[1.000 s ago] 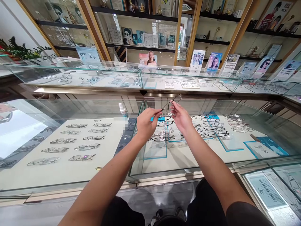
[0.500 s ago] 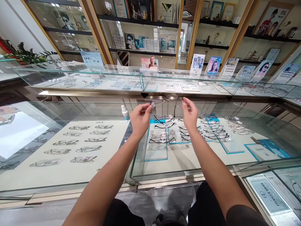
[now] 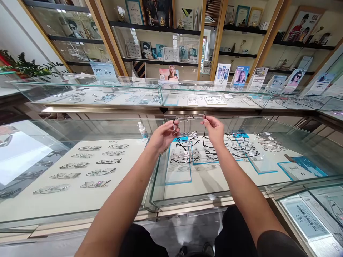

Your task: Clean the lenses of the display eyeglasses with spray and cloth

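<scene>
A pair of thin-rimmed eyeglasses [image 3: 190,117] is held up above the glass display case, with its dark temples hanging down. Closed on its left hinge is my left hand [image 3: 164,135], thumb and fingers pinching the frame. At the opposite hinge, my right hand [image 3: 214,130] pinches the frame too. Below and behind the hands, rows of eyeglasses [image 3: 184,157] lie inside the case on white and blue-edged boards.
A small white spray bottle [image 3: 143,130] stands left of my left hand. More glasses [image 3: 102,172] lie in the left case. Across the aisle runs another glass showcase [image 3: 118,107] with upright cards, and wall shelves rise behind it.
My right hand has moved slightly left and closed on the glasses, which it did not hold before. The glasses have turned from tilted to nearly level and now span both hands.
</scene>
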### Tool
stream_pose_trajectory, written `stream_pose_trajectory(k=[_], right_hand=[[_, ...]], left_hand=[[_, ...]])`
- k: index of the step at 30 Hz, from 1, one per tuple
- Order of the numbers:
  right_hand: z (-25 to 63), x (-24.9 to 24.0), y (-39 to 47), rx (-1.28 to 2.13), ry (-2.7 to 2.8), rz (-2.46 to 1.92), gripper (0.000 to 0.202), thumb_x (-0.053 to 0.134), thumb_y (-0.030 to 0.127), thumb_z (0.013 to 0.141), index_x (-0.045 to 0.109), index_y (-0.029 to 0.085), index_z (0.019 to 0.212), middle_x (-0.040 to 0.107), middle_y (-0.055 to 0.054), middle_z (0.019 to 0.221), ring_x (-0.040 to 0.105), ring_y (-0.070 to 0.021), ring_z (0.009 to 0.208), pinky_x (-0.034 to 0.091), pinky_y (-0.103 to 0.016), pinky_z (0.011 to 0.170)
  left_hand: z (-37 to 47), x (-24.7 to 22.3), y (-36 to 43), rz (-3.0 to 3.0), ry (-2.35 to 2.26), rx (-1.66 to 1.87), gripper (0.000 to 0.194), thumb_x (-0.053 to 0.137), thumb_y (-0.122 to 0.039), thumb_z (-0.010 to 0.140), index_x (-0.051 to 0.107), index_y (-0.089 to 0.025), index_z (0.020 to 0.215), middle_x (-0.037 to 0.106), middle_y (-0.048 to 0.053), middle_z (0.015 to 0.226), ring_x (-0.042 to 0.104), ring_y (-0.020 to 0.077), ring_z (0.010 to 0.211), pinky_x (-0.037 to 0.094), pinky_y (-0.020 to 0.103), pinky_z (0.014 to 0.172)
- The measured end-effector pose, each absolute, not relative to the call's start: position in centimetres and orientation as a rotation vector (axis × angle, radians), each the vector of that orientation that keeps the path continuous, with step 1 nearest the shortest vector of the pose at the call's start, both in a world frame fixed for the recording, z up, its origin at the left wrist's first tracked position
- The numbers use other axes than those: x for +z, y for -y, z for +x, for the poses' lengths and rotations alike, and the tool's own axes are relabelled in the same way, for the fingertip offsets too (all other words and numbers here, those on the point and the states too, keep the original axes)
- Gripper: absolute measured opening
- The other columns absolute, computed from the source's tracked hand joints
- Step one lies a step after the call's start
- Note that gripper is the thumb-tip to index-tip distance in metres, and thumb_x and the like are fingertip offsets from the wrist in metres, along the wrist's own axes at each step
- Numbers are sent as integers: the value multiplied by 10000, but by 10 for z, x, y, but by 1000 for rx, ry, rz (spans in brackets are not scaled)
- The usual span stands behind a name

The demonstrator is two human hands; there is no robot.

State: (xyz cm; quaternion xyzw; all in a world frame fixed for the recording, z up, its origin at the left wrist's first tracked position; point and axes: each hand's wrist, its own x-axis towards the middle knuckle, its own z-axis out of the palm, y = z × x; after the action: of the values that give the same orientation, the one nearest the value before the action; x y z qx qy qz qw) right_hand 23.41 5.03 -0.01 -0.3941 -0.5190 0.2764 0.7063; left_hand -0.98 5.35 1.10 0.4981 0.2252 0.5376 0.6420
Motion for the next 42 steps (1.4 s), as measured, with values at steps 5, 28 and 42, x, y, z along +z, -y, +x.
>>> stream_pose_trajectory(k=[5,28,42], right_hand=[[232,-3,-49,564,1154,-917,326,776,485,879,812,206,1043,842,-76,979,778,-210,893,550,-342,809],[222,91,-6,190,1481,-946,170,705,303,919,823,295,1042,811,-8,885,707,-205,766,579,-424,872],[217,140,8,-43,1419,-813,144,684,332,970,792,279,1048,789,-14,947,730,-185,824,635,-366,758]], left_hand=[[-4,-1,-63,1306,-772,1444,449,938,-445,668,762,-199,999,728,68,968,661,140,808,578,285,761],[-16,68,-61,1673,-990,2119,224,811,-396,869,802,-209,993,761,33,897,642,124,729,522,257,696],[-10,132,-20,1865,-906,2386,155,773,-321,945,787,-248,1081,796,31,1051,754,159,902,627,295,799]])
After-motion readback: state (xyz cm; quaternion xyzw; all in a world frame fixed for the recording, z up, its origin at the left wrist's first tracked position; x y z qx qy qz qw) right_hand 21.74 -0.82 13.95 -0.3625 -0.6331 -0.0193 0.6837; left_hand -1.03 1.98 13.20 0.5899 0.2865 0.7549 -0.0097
